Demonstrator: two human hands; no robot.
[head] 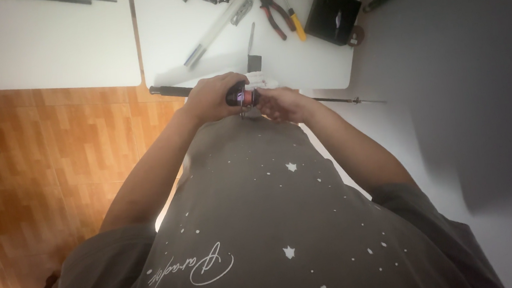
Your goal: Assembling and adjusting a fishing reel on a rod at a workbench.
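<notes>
Reel [243, 96], small, dark and reddish, is sitting just above the middle of the frame, at the near edge of the white table [317, 70], and I am holding it between both hands. Going from the left, I am seeing a second white table [44, 51] filling the upper left of the frame, with wooden floor [53, 155] spreading below it. A dark rod handle [168, 90] is poking out to the left of my left hand [212, 97], whose fingers are wrapping closed around the reel's left side. My right hand [283, 102] is pinching closed on the reel's right side, touching it. Beyond that hand a thin rod shaft [351, 100] is running off to the right. Higher up on the white table, a clear tube [215, 31] is lying slantwise, red-handled pliers [272, 10] are lying near a yellow-handled tool [296, 24], and a black box [334, 15] is sitting at the upper right. My grey shirt [263, 223] is filling the lower middle of the frame.
</notes>
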